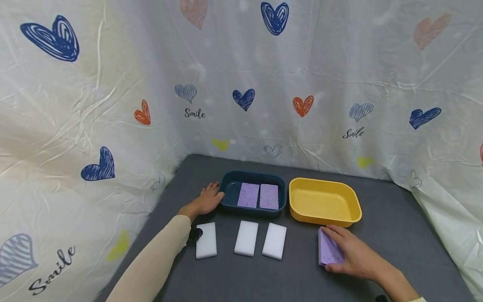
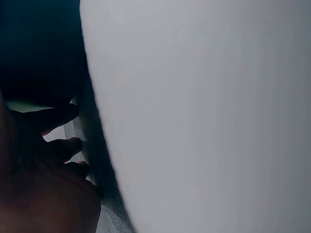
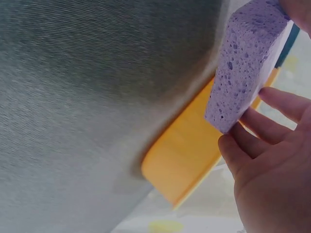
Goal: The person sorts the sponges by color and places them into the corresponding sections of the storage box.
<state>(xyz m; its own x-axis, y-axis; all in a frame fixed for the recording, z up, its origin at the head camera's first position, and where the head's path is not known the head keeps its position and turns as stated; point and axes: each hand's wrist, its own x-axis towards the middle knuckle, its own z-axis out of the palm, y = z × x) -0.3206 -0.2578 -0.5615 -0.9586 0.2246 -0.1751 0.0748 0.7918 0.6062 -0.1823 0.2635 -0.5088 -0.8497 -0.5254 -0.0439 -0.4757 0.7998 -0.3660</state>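
My right hand (image 1: 356, 255) grips a purple sponge (image 1: 329, 248) between thumb and fingers, just in front of the yellow tray (image 1: 325, 222). In the right wrist view the pitted side of that sponge (image 3: 243, 63) faces the camera, with fingertips along its edge. My left hand (image 1: 206, 199) lies with its fingers extended at the left end of the dark blue tray (image 1: 253, 212), its thumb side at the rim. Two purple sponges (image 1: 248, 195) lie side by side inside the blue tray. The left wrist view is mostly filled by a blurred white block (image 2: 204, 116) close to the camera.
Three white sponge blocks stand in a row in front of the blue tray: a left one (image 1: 206, 241), a middle one (image 1: 246, 238) and a right one (image 1: 274, 241). The grey table (image 1: 226, 281) backs onto a white curtain (image 1: 332, 63) printed with hearts.
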